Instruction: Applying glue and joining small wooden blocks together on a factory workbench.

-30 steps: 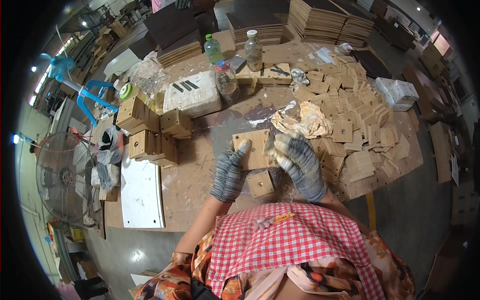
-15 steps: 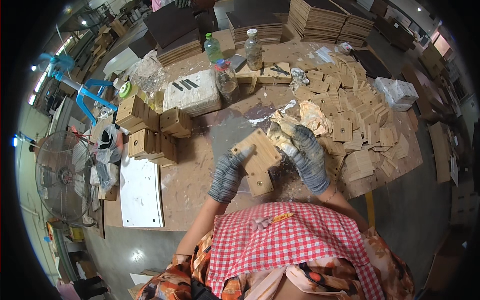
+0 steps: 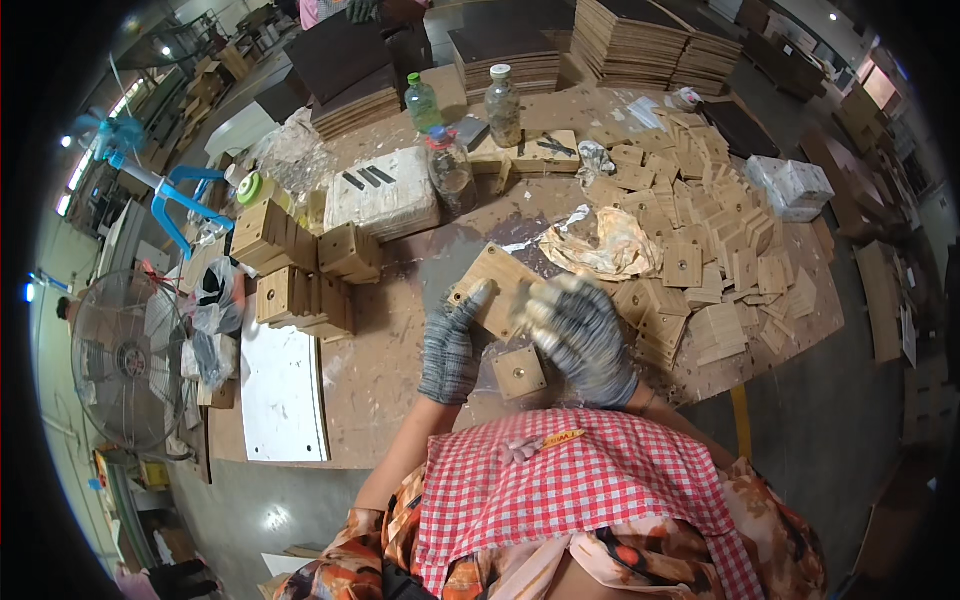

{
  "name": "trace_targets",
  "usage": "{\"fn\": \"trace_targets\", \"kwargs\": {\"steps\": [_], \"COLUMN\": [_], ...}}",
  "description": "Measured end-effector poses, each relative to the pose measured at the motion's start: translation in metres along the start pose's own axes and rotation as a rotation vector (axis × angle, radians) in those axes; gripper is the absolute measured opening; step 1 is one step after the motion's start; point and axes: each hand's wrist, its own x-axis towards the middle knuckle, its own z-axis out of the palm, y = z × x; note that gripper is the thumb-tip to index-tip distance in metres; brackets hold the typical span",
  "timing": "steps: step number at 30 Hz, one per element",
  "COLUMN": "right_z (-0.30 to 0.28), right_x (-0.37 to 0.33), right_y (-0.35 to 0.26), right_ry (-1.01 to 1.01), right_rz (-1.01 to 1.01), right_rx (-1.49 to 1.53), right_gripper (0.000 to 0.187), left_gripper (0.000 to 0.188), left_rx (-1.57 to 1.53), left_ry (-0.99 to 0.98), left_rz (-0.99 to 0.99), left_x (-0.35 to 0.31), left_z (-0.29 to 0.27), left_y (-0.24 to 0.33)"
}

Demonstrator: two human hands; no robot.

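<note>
Workshop bench [image 3: 400, 370], dusty and crowded with cut pieces. Left hand [image 3: 449, 345] and right hand [image 3: 578, 335], both gloved, grasp a square wooden block [image 3: 493, 285] tilted between them above the bench. Risk: gloves may slip, dropping it onto the holed block [image 3: 520, 372] just below the right hand. Motion blur obscures the right fingertips and the exact grip.

Both gloved hands hold 1 square wooden block [image 3: 497, 285] tilted above the workbench [image 3: 380, 370]. The left hand [image 3: 452, 343] grips its lower left edge, fingertips [image 3: 478, 294] on the block's face. The right hand [image 3: 578, 330], blurred, covers its right side. Just below the fingers lies another wooden square with a centre hole [image 3: 519, 372]. Right of the right fingers spreads a heap of wooden squares [image 3: 715, 240]; beyond them lies crumpled paper [image 3: 600, 245].
</note>
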Motion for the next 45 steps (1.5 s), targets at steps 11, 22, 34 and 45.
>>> {"fn": "trace_targets", "kwargs": {"steps": [11, 22, 34, 45], "right_z": [0.005, 0.007, 0.021, 0.010], "right_x": [-0.016, -0.023, -0.040, -0.015], "right_y": [0.021, 0.020, 0.037, 0.002], "right_ry": [0.305, 0.056, -0.203, 0.117], "right_rz": [0.510, 0.493, 0.435, 0.131], "right_rx": [0.657, 0.368, 0.500, 0.251], "right_gripper": [0.035, 0.043, 0.034, 0.036], "left_gripper": [0.045, 0.046, 0.051, 0.028], "left_rx": [-0.076, 0.145, 0.180, -0.009], "left_ry": [0.070, -0.150, -0.221, -0.036], "left_rz": [-0.133, -0.260, -0.425, -0.162], "left_x": [0.009, 0.001, 0.000, 0.009], "left_z": [-0.008, -0.025, -0.035, -0.018], "left_y": [-0.014, 0.007, -0.015, -0.011]}}
